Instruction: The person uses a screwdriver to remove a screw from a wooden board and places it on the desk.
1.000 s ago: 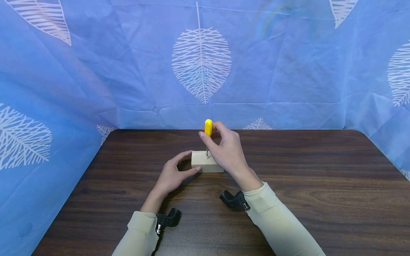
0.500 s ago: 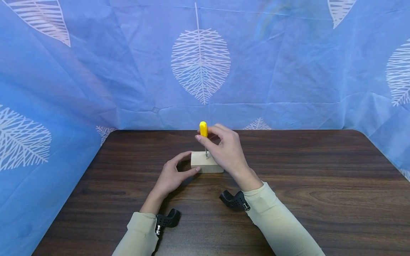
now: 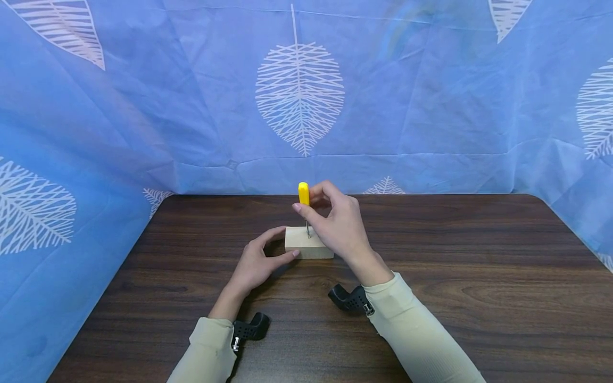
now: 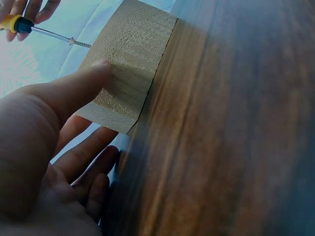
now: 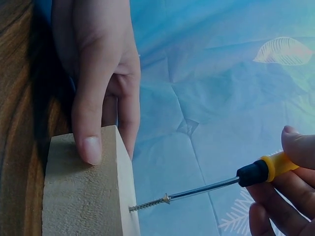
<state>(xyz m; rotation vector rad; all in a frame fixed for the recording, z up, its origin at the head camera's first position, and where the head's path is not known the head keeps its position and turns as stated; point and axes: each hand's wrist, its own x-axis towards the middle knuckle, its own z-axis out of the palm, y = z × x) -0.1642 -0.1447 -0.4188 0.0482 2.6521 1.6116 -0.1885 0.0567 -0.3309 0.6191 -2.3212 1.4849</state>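
Note:
A pale wooden block (image 3: 299,244) lies on the dark table. My left hand (image 3: 256,264) grips its left end, thumb on the near face and fingers behind, as the left wrist view also shows. A screw (image 5: 147,204) stands in the block's top face with much of its thread exposed. My right hand (image 3: 342,229) holds a screwdriver (image 3: 304,193) by its yellow and black handle, between thumb and fingers. The metal shaft (image 5: 206,188) meets the screw head, slightly out of line with the screw in the right wrist view.
The dark wood-grain table (image 3: 455,255) spreads round both hands. Behind it hangs a blue cloth (image 3: 407,106) with white leaf prints. Black wrist mounts (image 3: 252,326) stick out from the cuffs of both pale sleeves (image 3: 416,330).
The screwdriver's handle has tipped a little to the left and lower, and the right fingers have shifted on it. The block and the left hand stay almost where they were.

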